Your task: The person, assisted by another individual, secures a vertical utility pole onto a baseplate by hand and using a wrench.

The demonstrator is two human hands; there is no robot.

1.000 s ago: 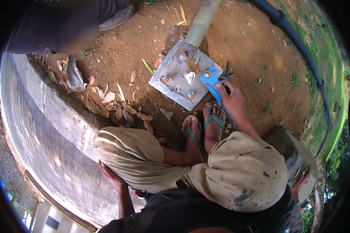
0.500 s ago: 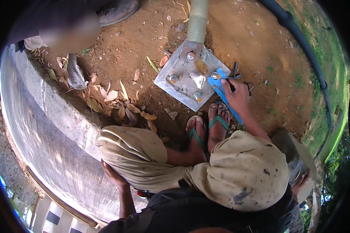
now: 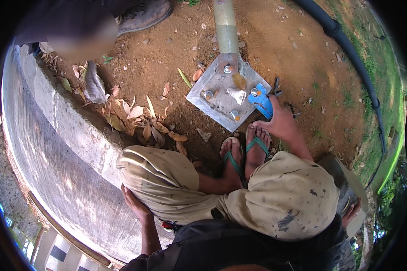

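Observation:
A square metal base plate (image 3: pixel 203 97), turned cornerwise, lies on the soil at the foot of a grey-green pole (image 3: pixel 226 34). Several bolts with nuts stand up from it, and a blue wrench (image 3: pixel 261 103) has its head around the rightmost nut (image 3: pixel 255 92). My right hand (image 3: pixel 285 122) is closed on the wrench's handle, thumb toward my feet; the handle's near end is hidden by the hand. With fingers stretched and holding nothing, my left hand (image 3: pixel 135 205) rests against the side of my left knee.
My sandalled feet (image 3: pixel 256 153) are just below the plate. A low concrete wall (image 3: pixel 72 135) curves along the left, dry leaves (image 3: pixel 156 131) beside it. At the upper left is another person's shoe (image 3: pixel 144 18). A black pipe (image 3: pixel 355 47) bends down the right.
My right hand has shifted its hold, thumb now lower and nearer my feet. Less of the wrench's handle shows. My left hand stays on the knee, and the view has moved slightly.

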